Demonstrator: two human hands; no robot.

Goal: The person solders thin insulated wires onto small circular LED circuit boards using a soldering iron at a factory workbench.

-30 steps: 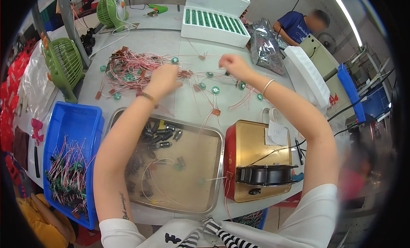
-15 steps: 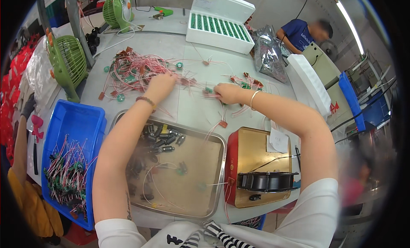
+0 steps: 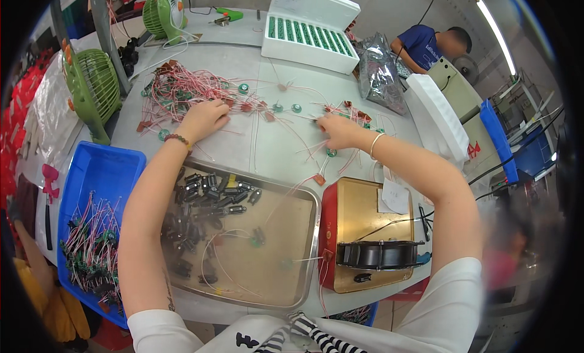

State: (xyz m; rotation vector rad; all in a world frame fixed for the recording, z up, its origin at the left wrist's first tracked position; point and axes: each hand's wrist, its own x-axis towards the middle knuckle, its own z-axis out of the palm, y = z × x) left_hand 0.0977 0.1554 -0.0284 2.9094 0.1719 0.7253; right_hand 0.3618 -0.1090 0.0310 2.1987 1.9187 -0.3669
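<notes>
My left hand [image 3: 205, 118] rests at the near right side of a tangled pile of red and white wires [image 3: 182, 88] with small green round circuit boards and brown pieces. Its fingers are bent and together; whatever lies under them is hidden. To the right, my right hand [image 3: 339, 131] is closed, thumb and fingertips pinched at thin wires beside a smaller wire cluster [image 3: 356, 113]. A round green board [image 3: 331, 152] shows just below that hand. Between my hands lie two more round boards, one being a green disc [image 3: 296, 108], and several loose wires.
Nearest me is a metal tray [image 3: 286, 231] holding black parts. A blue bin [image 3: 103, 164] of wired boards stands left, beside green fans [image 3: 97, 88]. A red-and-gold box [image 3: 365, 225] carries a black fan [image 3: 377, 256]. Behind are a white foam box [image 3: 310, 58] and a seated person [image 3: 423, 49].
My left hand has moved left, away from my right hand. My right hand has shifted slightly right. Round boards now show on the table between them.
</notes>
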